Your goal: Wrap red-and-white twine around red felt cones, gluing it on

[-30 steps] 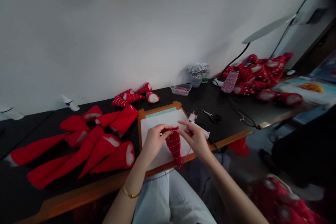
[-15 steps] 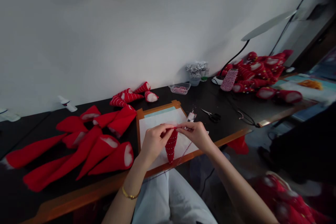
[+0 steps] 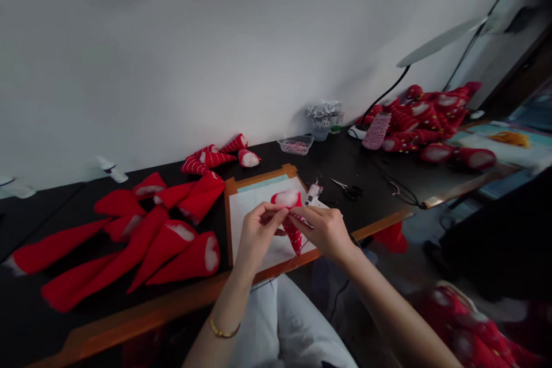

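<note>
A red felt cone with white stitched lines (image 3: 294,237) hangs point down between my hands over the white board (image 3: 241,224). White stuffing (image 3: 288,198) shows at its open, upturned end. My left hand (image 3: 260,231) pinches the cone's near side with thumb and fingers. Just to the right, my right hand (image 3: 326,231) is closed with its fingertips against the same spot. What lies right between the fingertips is hidden. A thin red-and-white cord (image 3: 282,272) runs from near the cone's tip down over the table edge to my lap.
A white glue gun (image 3: 313,192) lies behind my right hand, with scissors (image 3: 348,189) to its right. Plain red stuffed cones (image 3: 150,241) cover the left side. A cord spool (image 3: 376,131), a plastic tub (image 3: 295,145) and a lamp (image 3: 440,46) stand at the back.
The cone has tipped so its stuffed open end shows above my fingers, and its point has swung right. My hands stay together and have turned slightly.
</note>
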A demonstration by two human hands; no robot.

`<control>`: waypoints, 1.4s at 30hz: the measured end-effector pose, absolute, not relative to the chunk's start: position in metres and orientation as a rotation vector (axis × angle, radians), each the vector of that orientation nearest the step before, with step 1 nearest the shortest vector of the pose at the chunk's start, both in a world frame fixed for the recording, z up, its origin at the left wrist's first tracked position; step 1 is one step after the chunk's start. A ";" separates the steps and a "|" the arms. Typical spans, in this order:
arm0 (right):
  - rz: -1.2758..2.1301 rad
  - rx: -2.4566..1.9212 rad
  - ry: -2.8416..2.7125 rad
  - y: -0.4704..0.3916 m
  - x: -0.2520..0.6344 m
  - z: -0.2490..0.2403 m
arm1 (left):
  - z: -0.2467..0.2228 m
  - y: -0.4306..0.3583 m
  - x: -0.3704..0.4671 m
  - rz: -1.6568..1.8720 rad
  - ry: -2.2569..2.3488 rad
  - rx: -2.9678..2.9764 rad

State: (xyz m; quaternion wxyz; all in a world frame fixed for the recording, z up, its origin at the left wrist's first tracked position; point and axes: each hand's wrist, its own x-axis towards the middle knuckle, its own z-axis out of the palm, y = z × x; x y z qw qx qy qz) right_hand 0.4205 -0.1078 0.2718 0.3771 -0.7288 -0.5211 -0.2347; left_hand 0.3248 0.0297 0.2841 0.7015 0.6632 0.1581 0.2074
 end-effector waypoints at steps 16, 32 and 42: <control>-0.245 -1.786 -1.267 -0.120 0.405 0.286 | 0.276 0.020 0.328 0.572 0.306 1.500; -0.220 -1.824 -0.905 -0.113 0.463 0.261 | 0.267 0.023 0.328 0.501 0.365 1.467; -0.001 -2.529 -0.331 -0.165 0.580 0.226 | 0.268 0.031 0.324 0.516 0.365 1.435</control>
